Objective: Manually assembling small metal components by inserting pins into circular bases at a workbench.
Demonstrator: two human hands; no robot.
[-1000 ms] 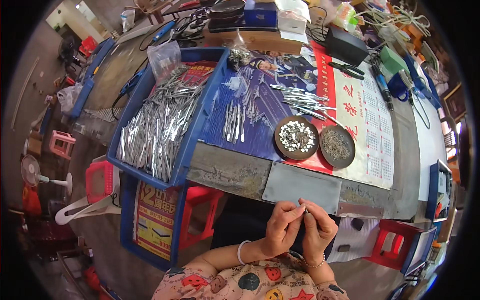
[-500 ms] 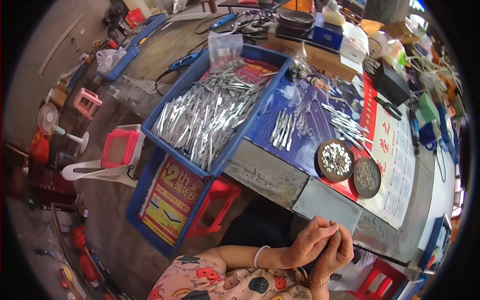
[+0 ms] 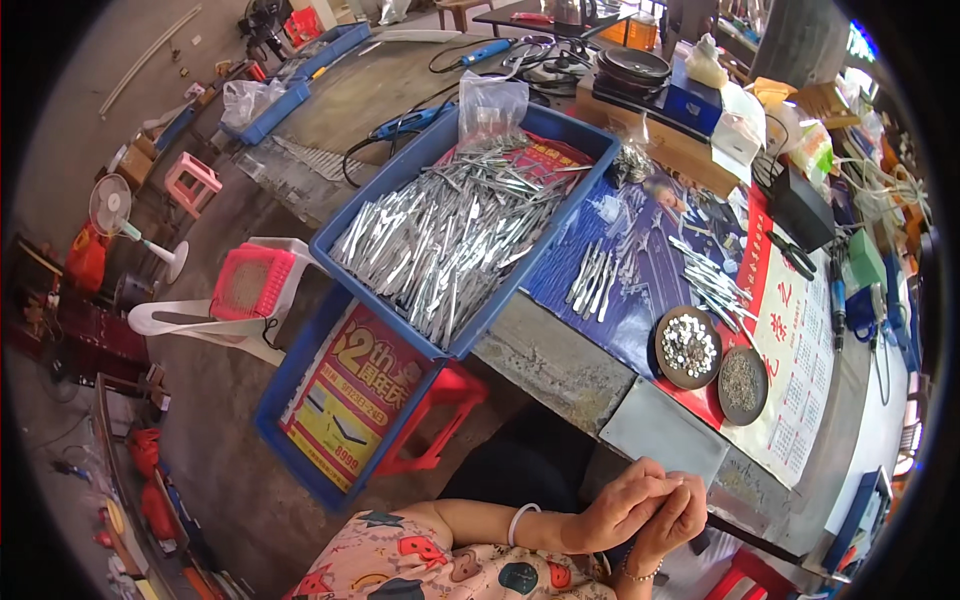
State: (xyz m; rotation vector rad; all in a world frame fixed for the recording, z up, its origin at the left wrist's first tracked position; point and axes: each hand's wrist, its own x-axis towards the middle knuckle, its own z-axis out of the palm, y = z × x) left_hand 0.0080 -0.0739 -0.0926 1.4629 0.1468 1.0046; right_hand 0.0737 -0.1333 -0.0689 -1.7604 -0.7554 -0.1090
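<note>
My left hand [image 3: 617, 508], a white bangle on its wrist, meets my right hand [image 3: 676, 518] just off the table's near edge. Both have fingers pinched together at the tips, and anything between them is too small or hidden to make out. Beyond them a grey metal plate [image 3: 665, 430] lies on the table edge. Two round dark dishes stand past it: one dish [image 3: 664, 365] carries small shiny white discs, the other dish [image 3: 757, 405] tiny grey-brown pieces. Slim silver metal strips [image 3: 712, 280] lie in a pile behind the dishes, with a smaller row of strips [image 3: 594, 283] to their left.
A blue tray [image 3: 468, 335] heaped with silver strips stands at centre left. Below it is a second blue tray [image 3: 268, 410] lined with a printed sheet, over a red stool [image 3: 450, 400]. Pliers [image 3: 792, 257], cables and boxes crowd the table's far right.
The view has shifted, so the table and trays appear slightly lower and to the right. My hands stay pinched together, with the fingertips drawn a little closer.
</note>
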